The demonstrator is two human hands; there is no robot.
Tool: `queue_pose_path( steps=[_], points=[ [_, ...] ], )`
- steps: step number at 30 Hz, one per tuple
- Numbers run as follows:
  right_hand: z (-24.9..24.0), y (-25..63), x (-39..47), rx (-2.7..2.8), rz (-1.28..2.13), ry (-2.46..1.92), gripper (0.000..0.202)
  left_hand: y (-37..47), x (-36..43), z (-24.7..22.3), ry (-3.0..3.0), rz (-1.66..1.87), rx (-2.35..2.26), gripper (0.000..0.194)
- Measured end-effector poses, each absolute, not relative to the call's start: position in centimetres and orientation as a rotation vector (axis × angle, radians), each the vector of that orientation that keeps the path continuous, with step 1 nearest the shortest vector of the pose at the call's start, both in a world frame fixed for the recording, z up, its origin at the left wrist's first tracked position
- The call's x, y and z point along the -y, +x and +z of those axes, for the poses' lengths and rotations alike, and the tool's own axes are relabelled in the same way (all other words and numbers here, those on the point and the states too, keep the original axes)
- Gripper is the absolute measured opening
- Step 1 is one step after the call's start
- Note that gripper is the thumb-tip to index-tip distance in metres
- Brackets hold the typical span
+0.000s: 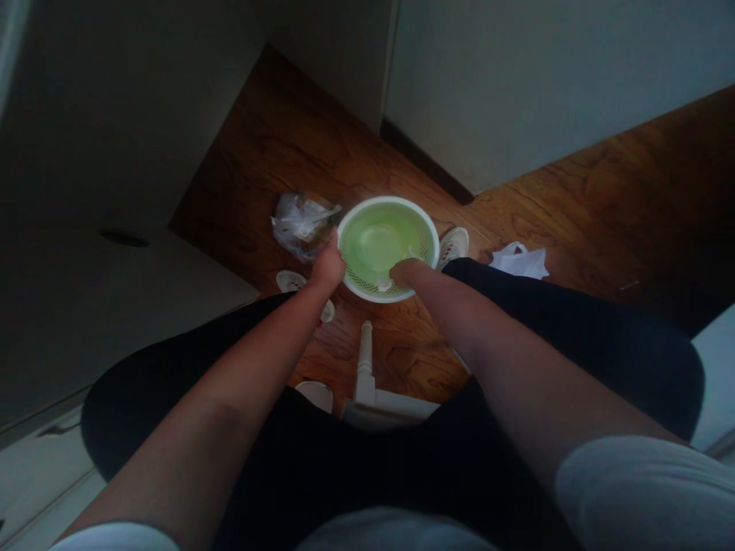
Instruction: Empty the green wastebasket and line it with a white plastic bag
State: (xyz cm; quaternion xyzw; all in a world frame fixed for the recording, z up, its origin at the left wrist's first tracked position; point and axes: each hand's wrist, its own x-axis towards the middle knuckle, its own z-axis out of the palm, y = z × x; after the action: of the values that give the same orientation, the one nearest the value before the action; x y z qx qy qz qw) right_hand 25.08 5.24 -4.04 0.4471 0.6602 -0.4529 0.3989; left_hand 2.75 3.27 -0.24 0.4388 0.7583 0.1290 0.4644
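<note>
A green basin point(379, 237) with a white rim and a net-like perforated side stands between my feet. My left hand point(329, 264) is closed around its left rim, with the thumb at the edge. My right hand point(406, 274) reaches over the near right side into the basin, its fingers curled and mostly hidden. Close below those fingers lies a small whitish piece point(384, 285), too blurred to name. What my right hand holds, if anything, does not show.
A clear plastic bag point(302, 222) with something inside lies left of the basin. On the right is a white plastic bag point(520, 260). My light shoes point(455, 245) flank the basin. A white turned furniture leg point(365, 352) rests on the wood floor point(310, 138) near me.
</note>
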Motion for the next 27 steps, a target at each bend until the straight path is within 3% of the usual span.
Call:
queue_pose_path(
  steps=[8,14,18,21,27],
  points=[
    [-5.2,25.5,-10.0,-1.902,-0.997,1.246,0.021,3.7,-4.8,-0.4,1.138,0.309,-1.854,0.073],
    [-3.6,21.7,-12.9,-2.223,-0.865,1.041,0.039,3.4,-4.9,0.1,1.120,0.293,-1.839,0.071],
    [-2.9,18.3,-11.8,-2.215,-1.048,1.052,0.045,3.3,-5.1,0.1,1.172,0.210,-1.848,0.076],
    [-2.9,16.9,-9.8,-2.020,-1.210,1.078,0.038,3.1,-5.1,-0.1,1.229,0.152,-1.846,0.079],
    [-2.3,18.9,-5.5,-1.780,-1.274,1.146,0.042,2.3,-4.7,-0.2,1.315,0.128,-1.798,0.078]
  ],
)
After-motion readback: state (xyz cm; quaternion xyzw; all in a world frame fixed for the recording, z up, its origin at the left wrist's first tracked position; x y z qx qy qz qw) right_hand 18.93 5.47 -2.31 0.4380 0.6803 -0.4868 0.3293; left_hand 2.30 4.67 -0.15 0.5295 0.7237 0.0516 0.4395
